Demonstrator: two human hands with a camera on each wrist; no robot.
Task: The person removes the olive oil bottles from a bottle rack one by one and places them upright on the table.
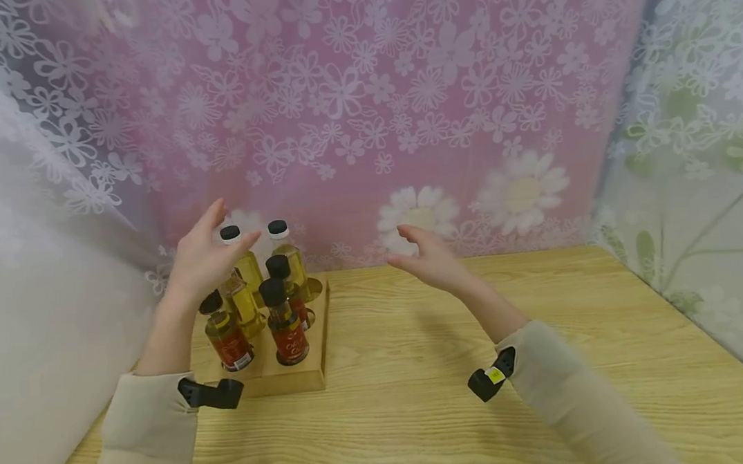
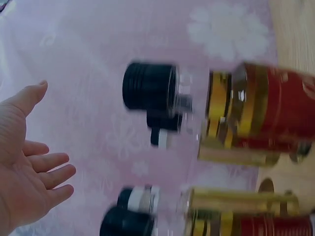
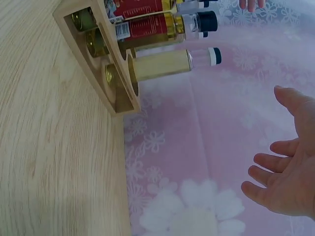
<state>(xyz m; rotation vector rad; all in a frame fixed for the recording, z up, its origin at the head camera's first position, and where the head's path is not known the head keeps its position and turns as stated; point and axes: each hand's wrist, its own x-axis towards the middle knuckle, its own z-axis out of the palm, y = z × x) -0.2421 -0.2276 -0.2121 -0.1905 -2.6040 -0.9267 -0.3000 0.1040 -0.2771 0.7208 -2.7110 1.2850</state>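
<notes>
A wooden rack [image 1: 291, 383] on the left of the table holds several bottles of oil upright in round holes. Some, like the front right bottle [image 1: 291, 341] and the front left bottle [image 1: 230, 343], have black caps and red labels; a back bottle [image 1: 294, 261] of pale yellow oil has a black-and-white cap. My left hand [image 1: 201, 263] is raised beside the bottle tops, thumb and fingers spread, holding nothing; the left wrist view shows a gap between it and the caps. Above the table, right of the rack, hovers my right hand [image 1: 435, 260], its fingers apart and holding nothing.
A wood-grain table [image 1: 404, 410] spreads right of the rack. Behind it hangs a pink flowered curtain [image 1: 367, 121]. White sheeting [image 1: 49, 274] closes the left side and a leaf-patterned curtain [image 1: 699, 176] the right. Each wrist wears a black camera mount.
</notes>
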